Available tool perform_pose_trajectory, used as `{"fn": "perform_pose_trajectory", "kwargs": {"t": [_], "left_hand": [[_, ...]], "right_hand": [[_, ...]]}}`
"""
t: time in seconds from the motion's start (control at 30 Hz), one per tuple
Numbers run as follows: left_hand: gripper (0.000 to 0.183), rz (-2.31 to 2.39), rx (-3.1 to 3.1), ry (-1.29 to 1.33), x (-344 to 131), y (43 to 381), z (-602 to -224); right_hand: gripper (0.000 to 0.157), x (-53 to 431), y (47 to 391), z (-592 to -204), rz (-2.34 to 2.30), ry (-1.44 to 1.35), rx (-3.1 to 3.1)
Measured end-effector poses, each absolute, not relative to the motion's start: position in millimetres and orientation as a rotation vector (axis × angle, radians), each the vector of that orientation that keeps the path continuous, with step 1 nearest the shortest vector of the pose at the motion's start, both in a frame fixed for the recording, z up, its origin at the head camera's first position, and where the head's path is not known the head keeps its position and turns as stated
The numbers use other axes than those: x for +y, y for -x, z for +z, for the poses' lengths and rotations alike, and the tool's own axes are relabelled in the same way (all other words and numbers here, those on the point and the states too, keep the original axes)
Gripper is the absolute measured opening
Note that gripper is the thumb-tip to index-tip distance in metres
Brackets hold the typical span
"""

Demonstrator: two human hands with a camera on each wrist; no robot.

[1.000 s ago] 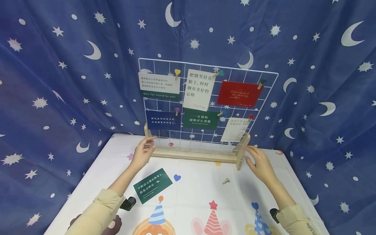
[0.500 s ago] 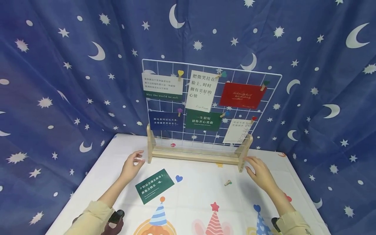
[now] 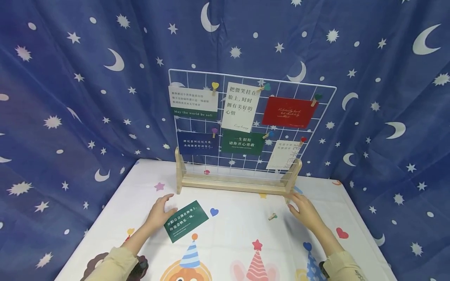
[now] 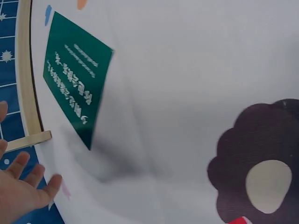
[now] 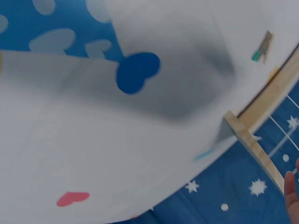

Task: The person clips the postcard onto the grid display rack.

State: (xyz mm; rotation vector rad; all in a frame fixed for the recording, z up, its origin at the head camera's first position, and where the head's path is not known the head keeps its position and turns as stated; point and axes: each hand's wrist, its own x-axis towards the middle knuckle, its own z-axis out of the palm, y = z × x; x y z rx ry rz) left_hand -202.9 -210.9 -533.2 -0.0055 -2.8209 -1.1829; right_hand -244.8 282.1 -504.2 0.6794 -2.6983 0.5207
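My left hand (image 3: 158,214) hovers above the table by the left end of a dark green card (image 3: 186,221) with white writing; it holds nothing, and its spread fingers show in the left wrist view. Whether it touches the card I cannot tell. On the other side, my right hand (image 3: 306,212) is beside the right wooden foot (image 3: 294,171) of a white wire grid rack (image 3: 253,75), its fingers loosely bent around nothing. Between the hands a small wooden clothespin (image 3: 272,216) with a green tip lies on the table. In the right wrist view only some fingertips appear.
Several cards hang on the grid under heart-topped clothespins, among them a red card (image 3: 290,112) and a navy card (image 3: 197,143). The white tablecloth (image 3: 225,230) carries printed hearts and party hats. A blue star-and-moon curtain (image 3: 88,117) stands close behind and around.
My left hand has left the rack's left foot and come back toward the green card. My right hand has dropped slightly, staying near the right foot. Card and clothespin lie as before.
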Motion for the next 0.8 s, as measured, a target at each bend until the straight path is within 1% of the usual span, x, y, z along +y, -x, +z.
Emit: {"fn": "perform_pose_trajectory", "kwargs": {"t": [0.13, 0.23, 0.4, 0.63, 0.8], "left_hand": [[0.065, -1.131, -2.892, -0.044, -212.2, 200.3, -536.0], [0.068, -1.092, -2.923, -0.064, -213.5, 197.3, -537.5], [0.071, -1.026, -2.954, -0.021, -213.5, 193.5, -538.5], [0.096, -0.908, -3.078, -0.056, -213.6, 192.5, -539.5], [0.101, -0.892, -3.106, -0.072, -214.3, 193.4, -544.1]], "right_hand": [[0.031, 281.6, 245.4, -514.6, 0.533, -0.715, -2.723], [0.031, 280.3, 244.6, -519.9, 0.556, -0.736, -2.714], [0.030, 278.3, 243.4, -527.6, 0.586, -0.679, -2.776], [0.029, 274.0, 242.2, -535.6, 0.673, -0.688, -2.921], [0.032, 272.7, 241.6, -543.5, 0.730, -0.650, -2.943]]}}
